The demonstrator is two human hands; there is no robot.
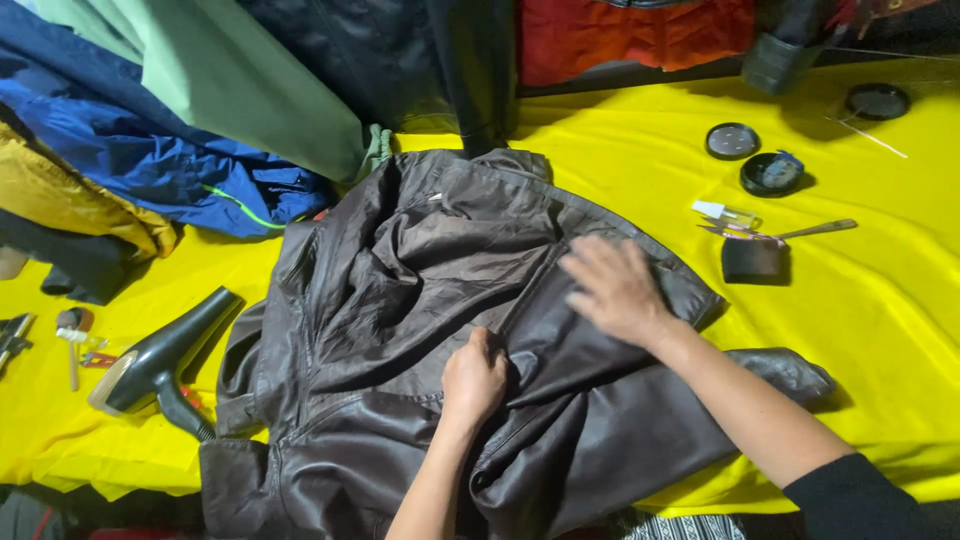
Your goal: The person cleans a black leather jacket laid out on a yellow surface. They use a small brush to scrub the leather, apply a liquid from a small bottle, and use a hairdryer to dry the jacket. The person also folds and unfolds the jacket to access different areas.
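Head view | yellow cloth (880, 300) | left hand (474, 378) pinching jacket (400, 300); right hand (615, 290) flat, open

Dark brown leather jacket (400, 300), crumpled, spread open on yellow cloth

Bare yellow cloth (880, 330) lies open to the right of the dark leather jacket (420, 300). Farther right, round tins (733, 141) and a small dark block (752, 260) crowd the way. On the left, a hair dryer (160, 360) lies just beside the jacket, and piled garments (150, 150) block the far left.
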